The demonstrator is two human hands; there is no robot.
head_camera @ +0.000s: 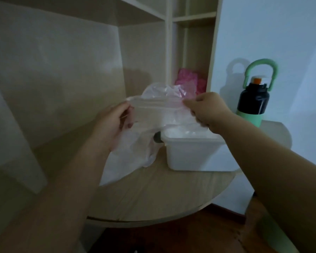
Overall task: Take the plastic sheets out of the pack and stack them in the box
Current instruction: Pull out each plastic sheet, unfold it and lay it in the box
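A thin, translucent plastic sheet point(153, 110), whitish and crumpled, is held stretched above the surface point(162, 194), just left of the one white box point(190, 154). Its left end is gripped by the left hand point(109, 125), and its top edge is pinched by the right hand point(206, 108). More loose plastic hangs below; how many sheets cannot be told. One bottle point(254, 99) stands behind.

Translucent plastic sheet point(153, 110) above white box point(193, 152)
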